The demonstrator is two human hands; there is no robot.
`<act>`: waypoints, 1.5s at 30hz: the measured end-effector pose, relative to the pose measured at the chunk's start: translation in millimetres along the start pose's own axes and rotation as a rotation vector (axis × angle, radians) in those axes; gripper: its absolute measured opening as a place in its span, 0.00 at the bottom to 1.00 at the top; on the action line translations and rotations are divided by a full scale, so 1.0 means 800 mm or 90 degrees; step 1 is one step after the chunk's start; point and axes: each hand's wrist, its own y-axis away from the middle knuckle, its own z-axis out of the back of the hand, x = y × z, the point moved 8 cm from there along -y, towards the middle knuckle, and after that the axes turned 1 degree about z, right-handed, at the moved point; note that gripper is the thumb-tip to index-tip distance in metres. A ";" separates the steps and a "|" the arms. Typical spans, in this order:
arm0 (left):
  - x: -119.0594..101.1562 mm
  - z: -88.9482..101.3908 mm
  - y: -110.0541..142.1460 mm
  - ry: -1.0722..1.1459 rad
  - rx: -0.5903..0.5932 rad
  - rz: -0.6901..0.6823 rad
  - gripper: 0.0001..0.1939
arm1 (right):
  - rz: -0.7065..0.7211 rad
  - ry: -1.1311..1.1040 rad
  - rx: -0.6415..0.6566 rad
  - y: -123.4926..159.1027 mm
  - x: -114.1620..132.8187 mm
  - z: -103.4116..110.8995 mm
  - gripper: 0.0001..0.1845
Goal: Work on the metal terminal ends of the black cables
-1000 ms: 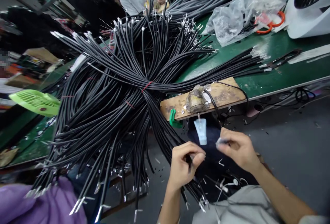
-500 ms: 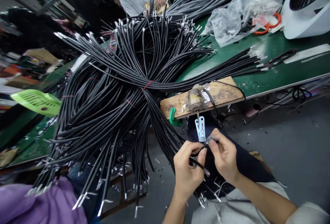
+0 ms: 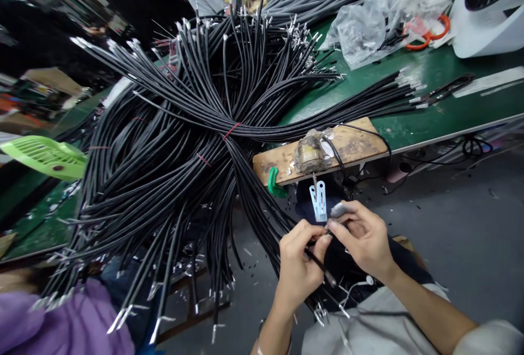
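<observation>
Two bare hands meet low over our lap, and between them runs one slim black cable (image 3: 320, 265), smooth and round. Our left hand (image 3: 303, 259) is closed on it, its cut end poking out below the grip; our right hand (image 3: 363, 239) pinches it at the fingertips beside the left. Something pale gray (image 3: 338, 210) sits at our right forefinger (a wrap or a loose scrap, we cannot tell which).

Just above the grip hangs a light-blue plastic clip (image 3: 320, 202), V-shaped, on a thin metal shaft from a rounded lump (image 3: 309, 156) in crinkled, clear wrapping. Under that lump lies a scuffed wooden board (image 3: 362, 139), with a glossy green clamp (image 3: 273, 180) at its near edge, up and left of our hands. Farther left, black cables (image 3: 245, 172) fan out in rubbery sheaves, cinched by a thin red tie (image 3: 232, 131) and tipped in silver. Well beyond the grip, up and right, a crumpled clear bag (image 3: 362, 33) rests beside orange-handled scissors (image 3: 429, 36).
</observation>
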 end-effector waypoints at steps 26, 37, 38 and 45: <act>0.001 -0.016 -0.010 -0.060 -0.099 -0.038 0.05 | 0.164 0.464 -0.069 0.012 0.043 0.030 0.10; -0.006 -0.012 0.000 -0.126 -0.133 0.002 0.06 | 0.172 0.363 -0.169 0.018 0.025 0.025 0.11; -0.005 -0.010 -0.002 -0.121 -0.129 0.013 0.07 | 0.136 0.291 -0.173 0.014 0.020 0.027 0.09; -0.001 -0.009 -0.009 0.022 -0.003 0.045 0.15 | -0.150 -0.210 -0.054 -0.011 -0.029 0.008 0.10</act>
